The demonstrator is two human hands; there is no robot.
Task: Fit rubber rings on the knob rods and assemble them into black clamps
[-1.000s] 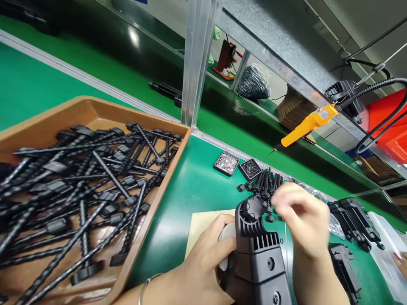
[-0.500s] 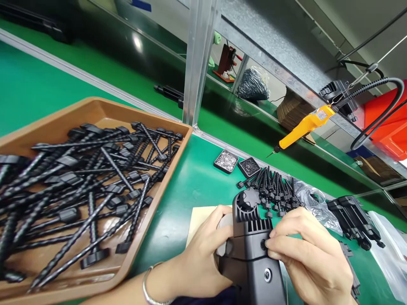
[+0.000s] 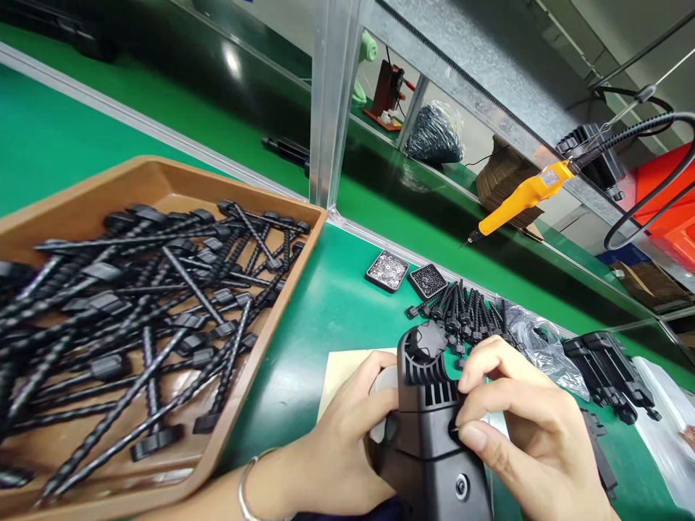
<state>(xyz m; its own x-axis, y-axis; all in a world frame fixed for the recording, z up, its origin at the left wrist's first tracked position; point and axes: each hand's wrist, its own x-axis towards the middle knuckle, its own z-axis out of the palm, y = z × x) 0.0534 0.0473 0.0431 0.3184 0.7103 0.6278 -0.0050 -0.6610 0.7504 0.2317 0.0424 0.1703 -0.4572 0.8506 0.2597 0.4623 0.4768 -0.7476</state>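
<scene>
A black plastic housing (image 3: 434,449) stands upright before me, with a ribbed knob (image 3: 426,340) at its top and slots below that. My left hand (image 3: 352,427) is wrapped round its left side, close to a grey round part (image 3: 384,405). At the housing's right edge, my right hand (image 3: 521,427) pinches thumb and forefinger together at a dark hole. Anything between those fingertips is too small or hidden to make out. Lower on the housing shows a recessed hole with a metal screw head (image 3: 461,486). A beige sheet (image 3: 337,369) lies partly behind my left hand.
At left stands a brown tray (image 3: 282,311) of black threaded rods. Farther back are two small square boxes of screws (image 3: 387,270), loose black bolts (image 3: 467,311), a plastic bag (image 3: 548,347) and black parts (image 3: 608,369). A yellow electric screwdriver (image 3: 524,202) hangs above; a metal post (image 3: 329,108) rises behind.
My right fingers have shifted at the hole, with the thumb now lower and more in sight. The left hand keeps its hold on the housing. The view has shifted slightly.
</scene>
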